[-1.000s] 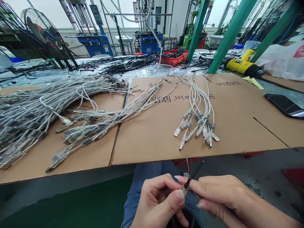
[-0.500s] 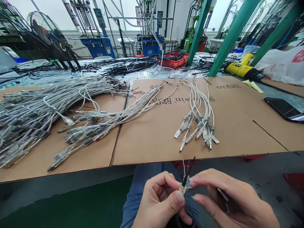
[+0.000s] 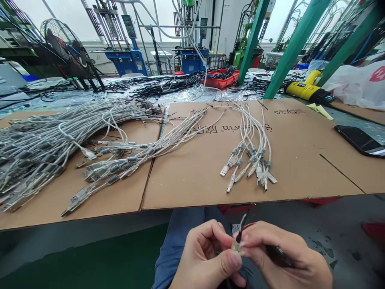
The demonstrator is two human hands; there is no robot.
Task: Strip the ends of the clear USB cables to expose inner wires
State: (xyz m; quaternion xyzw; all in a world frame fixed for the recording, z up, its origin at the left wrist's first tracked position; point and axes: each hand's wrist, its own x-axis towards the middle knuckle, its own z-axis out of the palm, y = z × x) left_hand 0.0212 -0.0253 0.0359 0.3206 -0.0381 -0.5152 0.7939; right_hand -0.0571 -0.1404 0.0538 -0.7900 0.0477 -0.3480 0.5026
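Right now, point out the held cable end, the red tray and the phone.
Held cable end (image 3: 236, 245): head view, on its pale section.
Red tray (image 3: 221, 83): head view, on its front wall.
Phone (image 3: 358, 139): head view, on its dark face.

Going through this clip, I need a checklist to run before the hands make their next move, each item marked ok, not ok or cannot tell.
1. Left hand grips the small clear piece: ok, pinched between thumb and forefinger.
2. Right hand pinches a wire: cannot tell, its fingertips hide the spot beside the piece.
3. Red wire and pale wire separated at their tips: ok, the red one bends away to the right.
4. Dark object in the right hand identified: cannot tell, fingers cover most of it.
5. Piece rests on the cardboard: not ok, it is held off the near edge.
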